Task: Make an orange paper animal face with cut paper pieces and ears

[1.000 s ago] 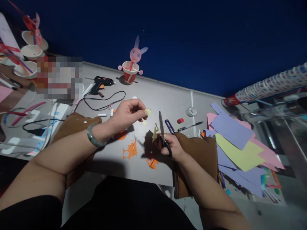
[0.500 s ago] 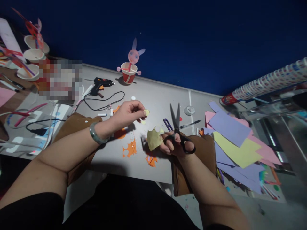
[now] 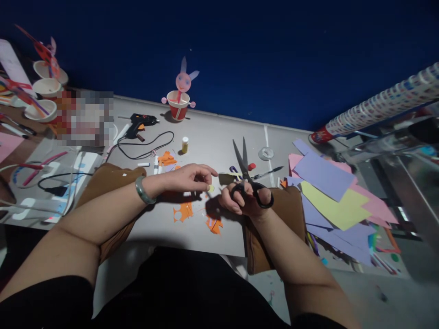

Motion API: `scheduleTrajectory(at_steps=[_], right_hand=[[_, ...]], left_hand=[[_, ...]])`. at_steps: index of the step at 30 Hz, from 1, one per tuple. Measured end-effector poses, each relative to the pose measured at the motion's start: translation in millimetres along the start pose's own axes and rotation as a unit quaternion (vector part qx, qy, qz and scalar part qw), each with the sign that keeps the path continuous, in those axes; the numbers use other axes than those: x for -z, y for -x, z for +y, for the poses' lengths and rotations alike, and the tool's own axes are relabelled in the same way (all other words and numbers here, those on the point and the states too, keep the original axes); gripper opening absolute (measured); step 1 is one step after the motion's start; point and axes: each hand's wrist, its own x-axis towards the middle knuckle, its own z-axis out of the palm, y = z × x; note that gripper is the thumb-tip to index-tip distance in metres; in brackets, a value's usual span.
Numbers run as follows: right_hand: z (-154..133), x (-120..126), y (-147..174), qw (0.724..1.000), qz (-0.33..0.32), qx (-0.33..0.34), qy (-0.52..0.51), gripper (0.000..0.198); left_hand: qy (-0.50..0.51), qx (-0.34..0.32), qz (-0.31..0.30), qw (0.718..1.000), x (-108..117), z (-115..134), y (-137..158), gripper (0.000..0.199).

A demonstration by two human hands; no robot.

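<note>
My left hand (image 3: 192, 178), a bracelet at its wrist, is closed in a pinch on a small yellow paper piece (image 3: 211, 188). To the right, my right hand (image 3: 245, 201) has its fingers through the handles of black scissors (image 3: 246, 171). The blades point up and away from me, slightly parted. Just beyond the right fingers shows a darker yellow-green paper scrap (image 3: 228, 179); whether those fingers touch it, I cannot tell. Orange paper scraps (image 3: 185, 212) with cut-out holes lie on the table below the hands.
A paper cup with a pink rabbit figure (image 3: 178, 107) stands at the back, near a black glue gun (image 3: 139, 125) and a small bottle (image 3: 185, 145). Purple, pink and yellow paper sheets (image 3: 329, 178) lie right. A brown cushion (image 3: 277, 228) is under my right forearm.
My left hand has moved down and right with the small yellow piece, uncovering the bottle. The larger yellow scrap has shifted upward and turned. The scissors have moved slightly left.
</note>
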Motion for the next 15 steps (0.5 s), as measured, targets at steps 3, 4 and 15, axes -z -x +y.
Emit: scheduleTrajectory(at_steps=[3,4,15], right_hand=[[0.5,3.5,2.0,1.000,0.011,0.020,0.007,0.062],[-0.7,4.7,2.1,0.999,0.032,0.026,0.025,0.063],[-42.9,17.2,4.5,0.718,0.361,0.112,0.585,0.033]], left_hand=[[-0.008,0.009,0.006,1.000,-2.2,-4.0,-0.6,0.007],[-0.013,0.015,0.013,1.000,-2.1,-5.4,-1.0,0.007],[-0.006,0.017,0.126,0.992,5.5,-10.3,-4.3,0.006]])
